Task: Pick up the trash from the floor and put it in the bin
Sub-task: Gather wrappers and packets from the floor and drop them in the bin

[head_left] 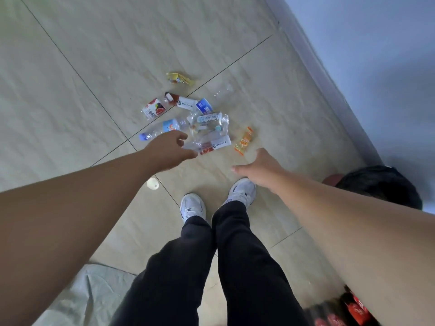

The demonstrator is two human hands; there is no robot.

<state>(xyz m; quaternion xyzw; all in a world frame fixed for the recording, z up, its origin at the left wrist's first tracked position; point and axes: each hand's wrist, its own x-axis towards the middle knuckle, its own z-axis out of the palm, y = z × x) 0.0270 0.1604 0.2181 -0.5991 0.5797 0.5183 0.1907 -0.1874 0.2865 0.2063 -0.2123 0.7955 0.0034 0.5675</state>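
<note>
Trash lies in a loose pile on the tiled floor ahead of my feet. A clear bottle with a blue cap (162, 129) lies at the pile's left, a crumpled clear bottle (209, 124) in the middle. Behind them are a red-labelled bottle (154, 108) and a brown-and-white carton (180, 101). A yellow wrapper (180, 78) lies farthest away, an orange wrapper (244, 141) at the right. My left hand (168, 150) reaches down over the near edge of the pile, fingers apart, holding nothing. My right hand (259, 169) hangs open just short of the orange wrapper. The bin (381, 187), lined with a black bag, stands at the right.
A wall with a grey skirting (329, 85) runs along the right side. My white shoes (193, 207) stand just behind the pile. A small white cap-like object (152, 184) lies on the floor under my left forearm. Red-labelled bottles (353, 309) stand at the bottom right. A grey cloth (87, 295) covers the bottom left.
</note>
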